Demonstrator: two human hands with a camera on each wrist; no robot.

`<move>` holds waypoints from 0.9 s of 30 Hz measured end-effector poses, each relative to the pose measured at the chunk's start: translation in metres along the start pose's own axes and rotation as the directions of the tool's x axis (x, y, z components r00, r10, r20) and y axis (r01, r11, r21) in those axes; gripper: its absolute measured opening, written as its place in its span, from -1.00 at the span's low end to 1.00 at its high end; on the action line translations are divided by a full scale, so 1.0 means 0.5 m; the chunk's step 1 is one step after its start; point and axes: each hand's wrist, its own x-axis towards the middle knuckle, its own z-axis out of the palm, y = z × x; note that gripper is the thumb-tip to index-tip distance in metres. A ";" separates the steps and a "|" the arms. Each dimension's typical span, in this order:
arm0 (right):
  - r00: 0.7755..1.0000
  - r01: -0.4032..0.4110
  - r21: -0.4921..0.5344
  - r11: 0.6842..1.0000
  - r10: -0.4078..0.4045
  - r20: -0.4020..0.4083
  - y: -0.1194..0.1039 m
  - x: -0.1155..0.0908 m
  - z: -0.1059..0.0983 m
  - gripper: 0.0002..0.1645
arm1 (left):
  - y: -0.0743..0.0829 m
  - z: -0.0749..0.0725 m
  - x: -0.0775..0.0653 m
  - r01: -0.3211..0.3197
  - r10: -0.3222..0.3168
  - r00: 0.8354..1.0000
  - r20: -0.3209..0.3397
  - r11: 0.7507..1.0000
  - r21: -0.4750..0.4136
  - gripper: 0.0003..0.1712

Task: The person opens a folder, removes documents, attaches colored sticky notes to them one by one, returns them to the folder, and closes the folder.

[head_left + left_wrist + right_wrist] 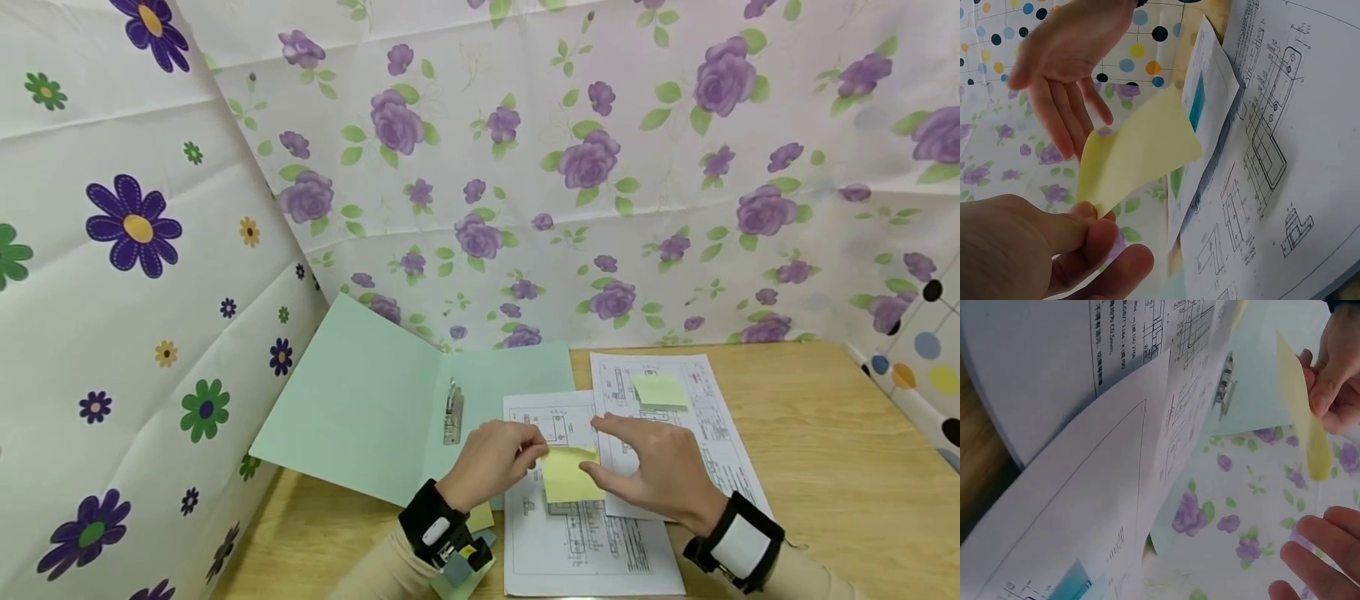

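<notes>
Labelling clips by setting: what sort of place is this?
Likely a makeshift desk workspace, perhaps a curtained-off booth: technical drawings and a pale green clip folder on a wood-grain tabletop, with floral-print sheeting hung behind.

The left hand (493, 460) pinches between thumb and forefinger, while the right hand (663, 473) extends its fingers, thumb apart.

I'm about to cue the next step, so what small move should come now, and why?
Probably lower the yellow sticky note onto the left drawing sheet: the left hand pinches its edge, the right-wrist view shows it clear of the sheets, and the right hand is open beside it. The right drawing sheet already bears a pale green note.
</notes>
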 end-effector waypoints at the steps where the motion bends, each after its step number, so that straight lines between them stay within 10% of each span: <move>1: 1.000 -0.006 -0.002 1.000 0.006 0.015 0.001 0.000 0.002 -0.39 | 0.000 -0.001 -0.001 -0.002 0.002 1.000 0.006 1.000 0.001 -0.80; 11: 0.990 0.005 -0.024 1.000 -0.002 0.138 -0.012 0.003 0.020 -0.87 | 0.019 -0.004 -0.005 0.046 -0.047 0.999 0.025 0.998 0.033 -0.82; 27: 0.967 -0.100 -0.033 0.994 0.105 0.234 0.037 0.075 0.053 -0.84 | -0.006 -0.024 0.030 0.118 -0.117 0.992 -0.050 0.993 0.021 -0.73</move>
